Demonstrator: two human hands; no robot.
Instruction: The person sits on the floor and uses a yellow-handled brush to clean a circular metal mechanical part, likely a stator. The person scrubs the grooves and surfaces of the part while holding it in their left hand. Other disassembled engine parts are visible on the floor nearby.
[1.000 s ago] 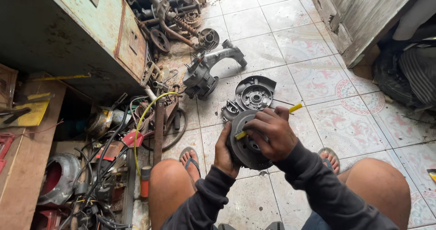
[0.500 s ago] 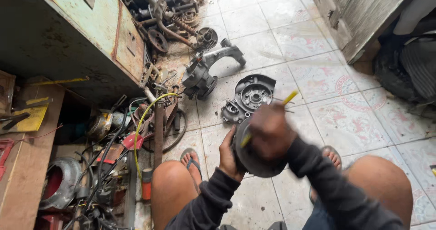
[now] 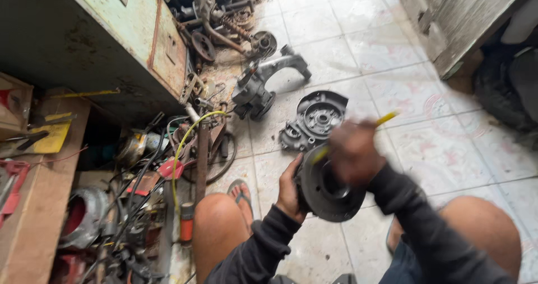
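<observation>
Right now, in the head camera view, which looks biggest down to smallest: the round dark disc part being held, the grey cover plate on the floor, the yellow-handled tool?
1. Round dark disc part, though it is nearer the camera, so unsure.
2. Grey cover plate, close behind.
3. Yellow-handled tool, blurred, clearly smallest.

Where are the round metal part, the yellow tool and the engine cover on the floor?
Round metal part (image 3: 330, 191), head view, on its dark face.
Yellow tool (image 3: 386, 117), head view, on its tip beyond the blurred right hand.
Engine cover (image 3: 319, 118), head view, near its round centre.
</observation>
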